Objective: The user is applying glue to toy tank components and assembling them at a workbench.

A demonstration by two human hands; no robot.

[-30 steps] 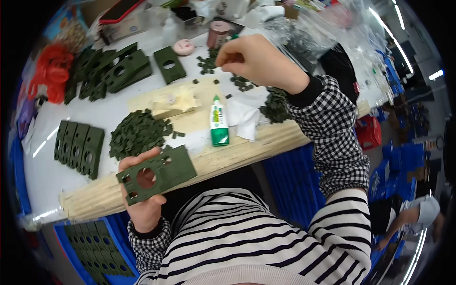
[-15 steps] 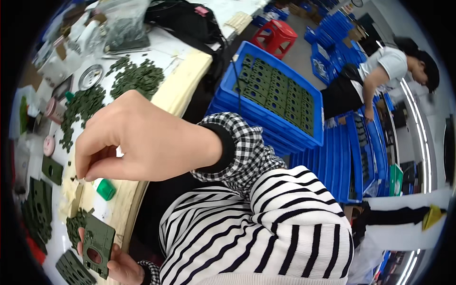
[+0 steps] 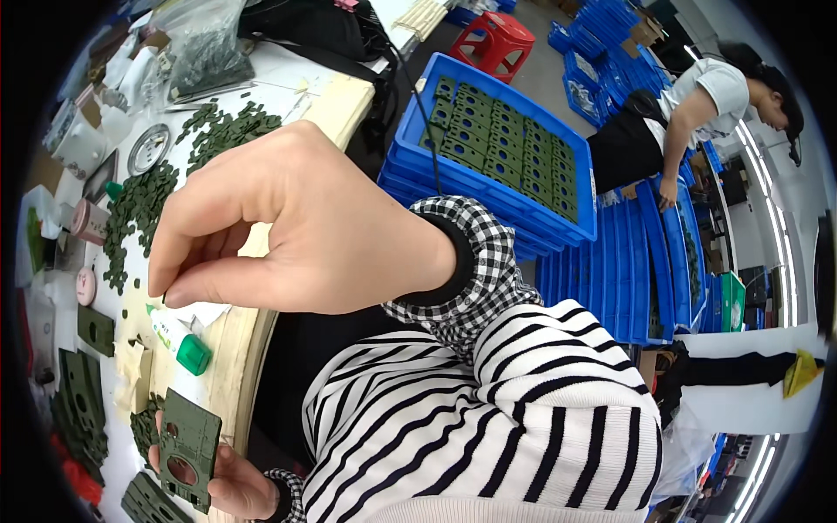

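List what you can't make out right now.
In the head view:
Tiny dark piece in the right hand's fingers: mostly covered by them, too small to identify.
Left hand: palm hidden behind the flat dark-green plate with a round hole.
Small dark-green chip heap: partly behind that plate.
Other dark-green plates, lower left: cut off by lower edge.

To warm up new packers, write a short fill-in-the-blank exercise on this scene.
1. The held plate is in the person's ____.
2. The stool beyond the crate is coloured ____.
3. The bottle on the table is white and ____.
4. The sweater is patterned with dark ____.

Missing words: left hand; red; green; stripes.
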